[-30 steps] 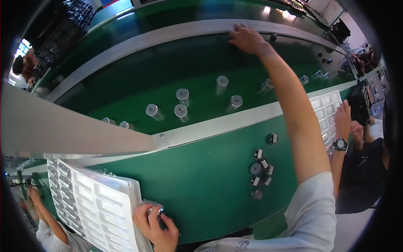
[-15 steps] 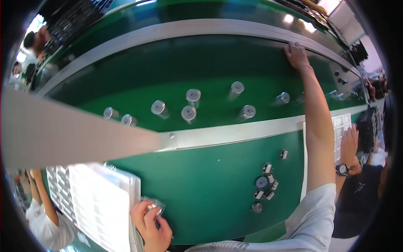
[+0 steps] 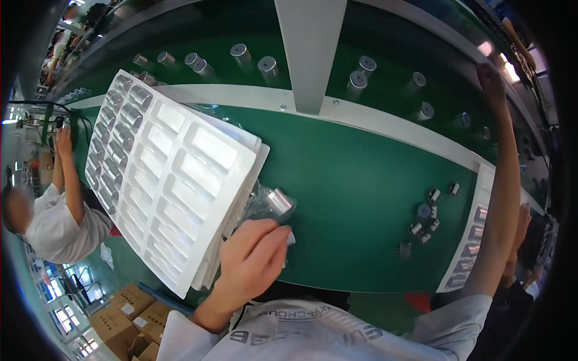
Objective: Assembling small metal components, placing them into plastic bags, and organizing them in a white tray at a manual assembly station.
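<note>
My left hand (image 3: 251, 259) is closed, fingers curled, beside the near corner of a stack of white moulded trays (image 3: 198, 171). A small whitish bit shows at its fingertips, but what it grips is hidden. Just beyond the knuckles, a shiny metal cylinder (image 3: 279, 201) lies in clear plastic film (image 3: 259, 207). Silver cylinders (image 3: 122, 133) fill the left rows of the top tray; its other pockets hold none. My right arm stretches far over the belt, with my right hand (image 3: 492, 87) at the far rail, its fingers too dark to read.
Several metal cylinders (image 3: 268, 66) stand on the green belt (image 3: 385, 102) behind a pale rail (image 3: 235, 95). A grey post (image 3: 310, 54) rises from the rail. Small motor-like parts (image 3: 424, 210) lie on the green table. Another tray (image 3: 472, 240) is at right. Co-workers flank both sides; cartons (image 3: 123, 313) sit lower left.
The view has swung left, bringing the tray stack and post toward the middle. My left hand no longer visibly holds the clear plastic, which lies beyond it. My right arm stays stretched to the far rail.
</note>
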Tool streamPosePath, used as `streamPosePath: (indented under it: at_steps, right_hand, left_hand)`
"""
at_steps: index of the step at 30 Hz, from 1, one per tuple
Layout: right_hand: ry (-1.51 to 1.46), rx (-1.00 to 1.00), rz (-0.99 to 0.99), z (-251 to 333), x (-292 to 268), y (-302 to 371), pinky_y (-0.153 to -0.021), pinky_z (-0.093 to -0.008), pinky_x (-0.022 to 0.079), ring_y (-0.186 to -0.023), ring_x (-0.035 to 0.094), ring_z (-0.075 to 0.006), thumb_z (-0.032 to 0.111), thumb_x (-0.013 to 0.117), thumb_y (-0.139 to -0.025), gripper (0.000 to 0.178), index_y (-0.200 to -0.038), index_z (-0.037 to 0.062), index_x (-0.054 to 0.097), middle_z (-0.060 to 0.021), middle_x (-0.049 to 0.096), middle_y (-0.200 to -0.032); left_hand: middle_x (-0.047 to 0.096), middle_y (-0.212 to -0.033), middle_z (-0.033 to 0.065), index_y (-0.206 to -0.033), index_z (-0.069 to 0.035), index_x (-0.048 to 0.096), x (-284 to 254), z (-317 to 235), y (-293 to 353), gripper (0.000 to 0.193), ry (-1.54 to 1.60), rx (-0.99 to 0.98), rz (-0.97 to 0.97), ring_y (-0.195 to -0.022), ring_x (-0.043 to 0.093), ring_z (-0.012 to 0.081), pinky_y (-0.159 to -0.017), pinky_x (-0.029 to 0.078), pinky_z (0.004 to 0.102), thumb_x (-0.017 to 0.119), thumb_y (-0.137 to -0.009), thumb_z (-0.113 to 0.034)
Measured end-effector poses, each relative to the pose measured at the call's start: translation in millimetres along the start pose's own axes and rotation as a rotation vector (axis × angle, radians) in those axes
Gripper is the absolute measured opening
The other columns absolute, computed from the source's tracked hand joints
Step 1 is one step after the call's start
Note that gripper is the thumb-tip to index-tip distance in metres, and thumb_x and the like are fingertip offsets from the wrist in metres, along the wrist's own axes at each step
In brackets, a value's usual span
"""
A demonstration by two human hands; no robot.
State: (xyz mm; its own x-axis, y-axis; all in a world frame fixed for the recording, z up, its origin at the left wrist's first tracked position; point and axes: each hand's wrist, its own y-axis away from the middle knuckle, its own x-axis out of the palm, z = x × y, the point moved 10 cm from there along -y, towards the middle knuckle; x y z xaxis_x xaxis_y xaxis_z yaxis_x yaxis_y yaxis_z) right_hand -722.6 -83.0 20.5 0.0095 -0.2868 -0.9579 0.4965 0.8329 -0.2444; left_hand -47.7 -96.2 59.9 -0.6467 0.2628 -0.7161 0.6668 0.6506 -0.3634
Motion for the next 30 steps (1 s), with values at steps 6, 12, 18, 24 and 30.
streamPosePath:
  at_steps: [6, 12, 18, 24, 30]
  right_hand:
    - [-0.465, -0.207, 0.061, 271, -57, 111, -0.08, -0.0279, 0.049, -0.089, 0.062, -0.0146, 0.017, 0.056, -0.1, 0.022, -0.117, 0.005, 0.064, -0.0073, 0.066, -0.096]
    - [-0.331, -0.481, 0.129, 406, -23, 259, -0.073, -0.0401, 0.052, -0.093, 0.06, -0.0288, 0.016, 0.074, -0.082, 0.027, -0.104, 0.0062, 0.062, -0.0107, 0.059, -0.097]
    - [-0.173, -0.529, -0.044, 416, -9, 271, -0.091, -0.044, 0.043, -0.109, 0.055, -0.0318, 0.02, 0.074, -0.08, 0.028, -0.102, 0.0074, 0.062, -0.0093, 0.059, -0.11]
    - [-0.205, -0.499, -0.159, 427, -44, 286, -0.101, -0.0449, 0.04, -0.125, 0.05, -0.0359, 0.016, 0.076, -0.078, 0.027, -0.102, 0.0074, 0.065, -0.0133, 0.055, -0.134]
    - [-0.42, -0.332, -0.185, 418, -61, 304, -0.098, -0.0417, 0.045, -0.12, 0.055, -0.0338, 0.012, 0.076, -0.081, 0.026, -0.105, 0.0059, 0.068, -0.0114, 0.058, -0.133]
  left_hand:
    - [0.06, -0.114, 0.016, -0.109, 0.002, 0.068, 23, 11, -2, 0.03, -0.14, 0.013, 0.147, -0.091, 0.058, 0.0328, -0.076, 0.052, 0.0398, 0.067, -0.079, 0.001]
    - [0.054, -0.119, 0.0179, -0.115, 0.002, 0.063, 33, 23, -13, 0.033, -0.281, -0.082, 0.158, -0.104, 0.053, 0.0371, -0.091, 0.048, 0.0423, 0.069, -0.084, -0.009]
    - [0.054, -0.115, 0.0185, -0.105, -0.001, 0.063, 44, 43, -23, 0.027, -0.236, -0.061, 0.115, -0.103, 0.056, 0.0372, -0.087, 0.049, 0.0432, 0.071, -0.086, -0.018]
    - [0.052, -0.119, 0.0192, -0.101, -0.003, 0.063, 15, 16, -18, 0.031, -0.096, 0.022, -0.153, -0.097, 0.058, 0.036, -0.074, 0.052, 0.0417, 0.077, -0.082, -0.024]
    - [0.055, -0.12, 0.0172, -0.098, -0.005, 0.064, -16, -7, 1, 0.037, 0.019, 0.099, -0.237, -0.093, 0.06, 0.0308, -0.073, 0.052, 0.0359, 0.085, -0.072, -0.022]
